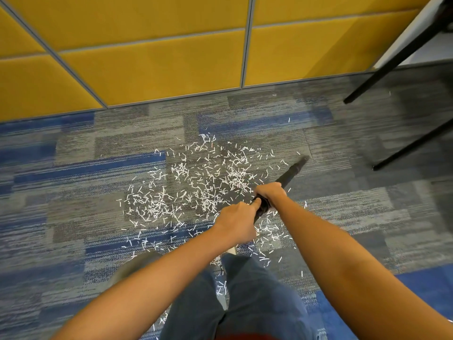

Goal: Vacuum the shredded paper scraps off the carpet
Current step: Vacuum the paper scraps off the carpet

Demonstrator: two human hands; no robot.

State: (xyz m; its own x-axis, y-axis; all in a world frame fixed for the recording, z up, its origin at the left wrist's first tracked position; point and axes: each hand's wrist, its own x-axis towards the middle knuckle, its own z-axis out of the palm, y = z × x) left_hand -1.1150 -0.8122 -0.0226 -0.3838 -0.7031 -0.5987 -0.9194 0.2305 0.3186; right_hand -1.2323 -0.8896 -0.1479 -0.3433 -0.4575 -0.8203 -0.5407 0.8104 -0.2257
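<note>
White paper scraps (196,187) litter carpet (81,217); left hand (236,223), right hand (269,192) grasp black wand (291,171).

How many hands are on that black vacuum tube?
2. The right hand grips the black tube farther forward, and the left hand holds it just behind, nearer the body.

No readable text, label, brand, number or sign shows anywhere in the view; every surface, from upper left to lower right, is plain or patterned only.
</note>
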